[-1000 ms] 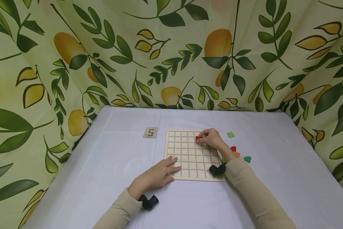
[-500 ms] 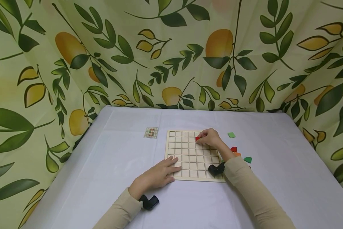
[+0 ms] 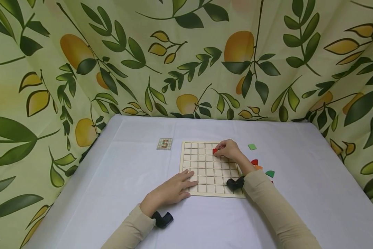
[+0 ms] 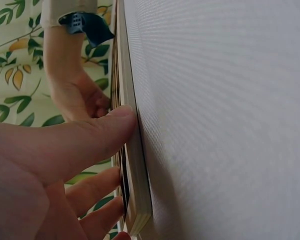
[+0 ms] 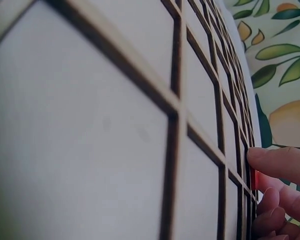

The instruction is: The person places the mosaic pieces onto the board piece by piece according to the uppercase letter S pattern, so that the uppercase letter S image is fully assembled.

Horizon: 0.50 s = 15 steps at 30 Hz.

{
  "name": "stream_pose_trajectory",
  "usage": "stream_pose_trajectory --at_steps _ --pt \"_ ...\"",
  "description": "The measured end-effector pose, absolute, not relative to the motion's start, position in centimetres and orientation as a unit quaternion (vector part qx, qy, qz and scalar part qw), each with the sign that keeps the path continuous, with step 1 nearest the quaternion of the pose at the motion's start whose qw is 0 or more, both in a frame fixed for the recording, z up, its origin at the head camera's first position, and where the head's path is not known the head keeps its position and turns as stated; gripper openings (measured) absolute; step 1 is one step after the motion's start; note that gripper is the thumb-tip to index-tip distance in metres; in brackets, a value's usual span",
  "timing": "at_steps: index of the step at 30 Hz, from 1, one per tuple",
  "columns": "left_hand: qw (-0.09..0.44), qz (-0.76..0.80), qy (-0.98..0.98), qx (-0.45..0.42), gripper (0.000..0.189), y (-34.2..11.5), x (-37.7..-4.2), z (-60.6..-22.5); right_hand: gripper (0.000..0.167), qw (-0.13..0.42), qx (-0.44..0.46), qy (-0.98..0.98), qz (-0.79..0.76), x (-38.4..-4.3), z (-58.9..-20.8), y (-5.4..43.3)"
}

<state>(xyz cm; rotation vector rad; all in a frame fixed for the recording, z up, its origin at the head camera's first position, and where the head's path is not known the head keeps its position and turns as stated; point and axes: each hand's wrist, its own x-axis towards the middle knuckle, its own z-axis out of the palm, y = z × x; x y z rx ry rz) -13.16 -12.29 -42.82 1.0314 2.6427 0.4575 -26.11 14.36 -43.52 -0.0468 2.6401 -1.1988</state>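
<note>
A square wooden grid board [image 3: 202, 168] lies on the white table. At its near left corner my left hand [image 3: 170, 188] rests with fingers spread over the squares; in the left wrist view the thumb [image 4: 102, 132] lies against the board's edge. Toward the far right part of the grid, my right hand [image 3: 229, 149] pinches a small red tile [image 3: 215, 151] between thumb and fingers. The right wrist view shows only a sliver of that red tile [image 5: 255, 180], right at the grid surface, with the rest hidden by the fingers.
Left of the board lies a small card [image 3: 165, 144] with a gridded S-shaped pattern. To the right are a light green square tile [image 3: 252, 146], a red quarter-round tile [image 3: 254, 162], an orange tile [image 3: 259, 167] and a green quarter-round tile [image 3: 270, 174], near the right forearm. A leaf-patterned curtain [image 3: 127, 79] surrounds the table.
</note>
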Motion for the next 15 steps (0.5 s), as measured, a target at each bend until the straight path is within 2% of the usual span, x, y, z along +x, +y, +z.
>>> stream_pose_trajectory --at_steps 15 --pt "0.14 0.161 0.913 0.347 0.046 -12.37 -13.29 -42.92 0.027 0.121 -0.01 0.894 -0.432 -25.58 -42.5 14.88"
